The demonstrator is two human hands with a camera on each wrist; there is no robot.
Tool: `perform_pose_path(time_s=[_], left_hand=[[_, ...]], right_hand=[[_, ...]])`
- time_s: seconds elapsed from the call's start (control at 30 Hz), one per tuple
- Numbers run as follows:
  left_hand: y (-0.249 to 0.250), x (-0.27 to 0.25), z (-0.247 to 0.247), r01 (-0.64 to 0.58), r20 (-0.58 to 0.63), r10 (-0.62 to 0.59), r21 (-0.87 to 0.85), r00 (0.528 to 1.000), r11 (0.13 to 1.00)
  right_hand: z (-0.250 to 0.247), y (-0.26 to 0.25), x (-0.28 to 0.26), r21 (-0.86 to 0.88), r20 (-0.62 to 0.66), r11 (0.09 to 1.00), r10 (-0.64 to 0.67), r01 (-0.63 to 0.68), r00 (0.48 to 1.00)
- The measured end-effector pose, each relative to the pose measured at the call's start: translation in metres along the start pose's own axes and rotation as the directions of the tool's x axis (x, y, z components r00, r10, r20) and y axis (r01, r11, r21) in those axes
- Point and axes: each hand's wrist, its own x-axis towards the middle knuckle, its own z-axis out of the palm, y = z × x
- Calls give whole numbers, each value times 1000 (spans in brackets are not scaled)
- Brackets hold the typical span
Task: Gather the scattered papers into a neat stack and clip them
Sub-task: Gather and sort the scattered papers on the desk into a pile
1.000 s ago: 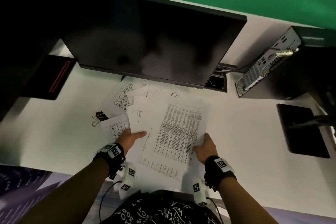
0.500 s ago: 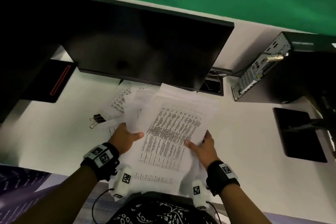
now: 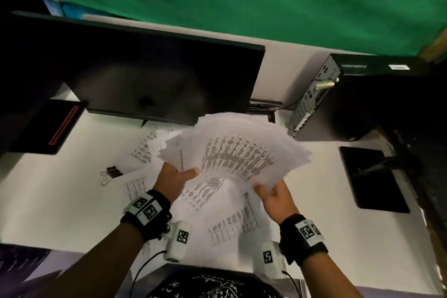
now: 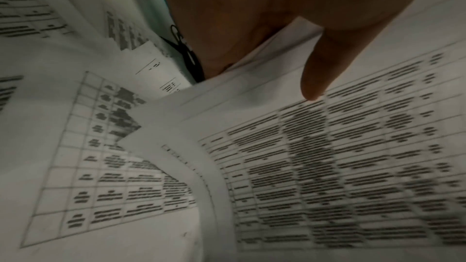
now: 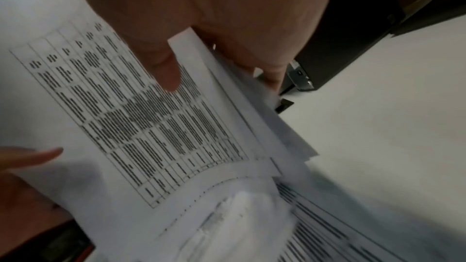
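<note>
A fanned bundle of printed papers [image 3: 242,150] is lifted off the white desk [image 3: 60,201] and tilted. My left hand [image 3: 177,176] grips its near left edge, thumb on top [image 4: 315,79] and fingers underneath. My right hand [image 3: 271,191] pinches the near right corner, thumb on the top sheet [image 5: 166,71]. Loose sheets [image 3: 217,205] still lie on the desk under and near the bundle, with more [image 3: 142,150] at the left. A black binder clip [image 3: 112,173] lies on the desk left of my left hand.
A dark monitor [image 3: 145,75] stands right behind the papers. A computer case [image 3: 338,104] stands at the back right, a black pad [image 3: 372,179] at the right and a black device with a red stripe [image 3: 50,128] at the left.
Both hands have lifted the bundle off the desk and swung it up and to the right. Sheets left on the desk now show beneath it.
</note>
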Motion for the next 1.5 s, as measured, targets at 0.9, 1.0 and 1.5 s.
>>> perform_pose_path(time_s=[0.9,1.0,1.5], left_hand=[[13,24,30,-122,22,120,254,992,960],[12,22,28,-171,-19,180,237,983,956],[16,25,28,-161,49,154,265,987,951]], right_hand=[[15,-10,25,86,-145,984,-145,159,979],[17,-14,22,158,-246,969,-149,191,958],[5,-2,24,306,-266,946,-26,110,964]])
